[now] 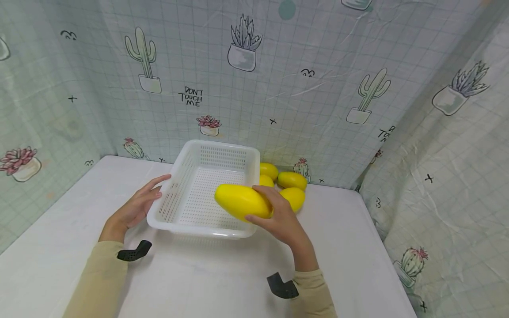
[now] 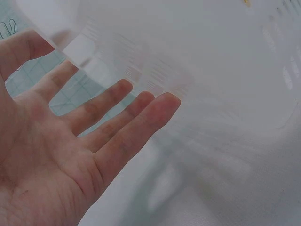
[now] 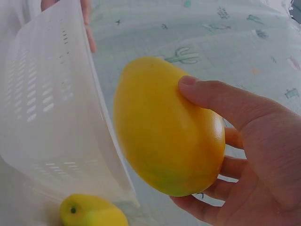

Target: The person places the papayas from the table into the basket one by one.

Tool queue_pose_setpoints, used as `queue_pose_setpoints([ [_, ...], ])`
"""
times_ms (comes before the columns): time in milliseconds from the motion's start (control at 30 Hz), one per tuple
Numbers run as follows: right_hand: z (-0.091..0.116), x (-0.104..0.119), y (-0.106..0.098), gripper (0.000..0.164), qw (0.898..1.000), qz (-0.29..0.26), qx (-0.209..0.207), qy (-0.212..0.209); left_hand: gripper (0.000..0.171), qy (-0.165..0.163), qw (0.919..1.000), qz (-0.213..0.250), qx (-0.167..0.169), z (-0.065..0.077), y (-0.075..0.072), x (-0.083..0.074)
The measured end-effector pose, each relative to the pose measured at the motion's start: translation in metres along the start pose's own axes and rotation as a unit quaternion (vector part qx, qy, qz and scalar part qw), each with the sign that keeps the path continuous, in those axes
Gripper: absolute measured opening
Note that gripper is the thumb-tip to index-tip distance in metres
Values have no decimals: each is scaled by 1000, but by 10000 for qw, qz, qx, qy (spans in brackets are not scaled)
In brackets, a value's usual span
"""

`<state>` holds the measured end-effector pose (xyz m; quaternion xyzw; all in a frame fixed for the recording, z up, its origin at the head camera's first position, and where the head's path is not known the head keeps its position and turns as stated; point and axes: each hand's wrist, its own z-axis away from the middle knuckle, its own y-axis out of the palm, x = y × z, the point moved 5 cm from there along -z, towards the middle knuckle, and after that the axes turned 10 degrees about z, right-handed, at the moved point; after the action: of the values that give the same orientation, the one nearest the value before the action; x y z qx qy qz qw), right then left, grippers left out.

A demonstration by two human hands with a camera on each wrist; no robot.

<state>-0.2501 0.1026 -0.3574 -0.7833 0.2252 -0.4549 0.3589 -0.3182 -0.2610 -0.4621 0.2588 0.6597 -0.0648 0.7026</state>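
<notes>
My right hand (image 1: 278, 216) grips a large yellow mango (image 1: 241, 201) over the right side of a white perforated plastic basket (image 1: 214, 232). In the right wrist view the thumb (image 3: 207, 92) lies on the mango's near side, and the other fingers reach behind it. On the basket's left side rests my left hand (image 1: 137, 206), thumb and forefinger tips at the rim. The left wrist view shows its remaining fingers (image 2: 136, 127) nearly straight beneath the rim, close to the outer wall. The visible part of the basket's floor is bare.
Several more yellow mangoes (image 1: 293, 180) lie in a group right of the basket, partly hidden by it and by my right hand. All stand on a white table (image 1: 222, 282). A cactus-print curtain (image 1: 278, 97) hangs behind and at both sides.
</notes>
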Motion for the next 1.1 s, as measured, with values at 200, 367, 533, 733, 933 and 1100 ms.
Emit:
queue_pose_setpoints([
  [200, -2, 1, 3, 64, 10000, 15, 59, -18, 52, 15, 10000, 5, 36, 0, 0, 1],
  [367, -3, 2, 6, 64, 9999, 9, 115, -109, 52, 28, 10000, 40, 42, 0, 0, 1],
  [533, -3, 2, 8, 63, 9999, -21, 80, -109, 52, 35, 10000, 58, 54, 0, 0, 1],
  [733, -5, 2, 13, 64, 9997, 61, 197, -105, 52, 16, 10000, 61, 33, 0, -1, 2],
  [933, -5, 4, 16, 64, 9996, 14, 293, -50, 52, 6, 10000, 6, 18, 0, 0, 2],
  [1100, -6, 4, 18, 63, 9996, -26, 284, -34, 52, 14, 10000, -42, -3, 0, 1, 1],
])
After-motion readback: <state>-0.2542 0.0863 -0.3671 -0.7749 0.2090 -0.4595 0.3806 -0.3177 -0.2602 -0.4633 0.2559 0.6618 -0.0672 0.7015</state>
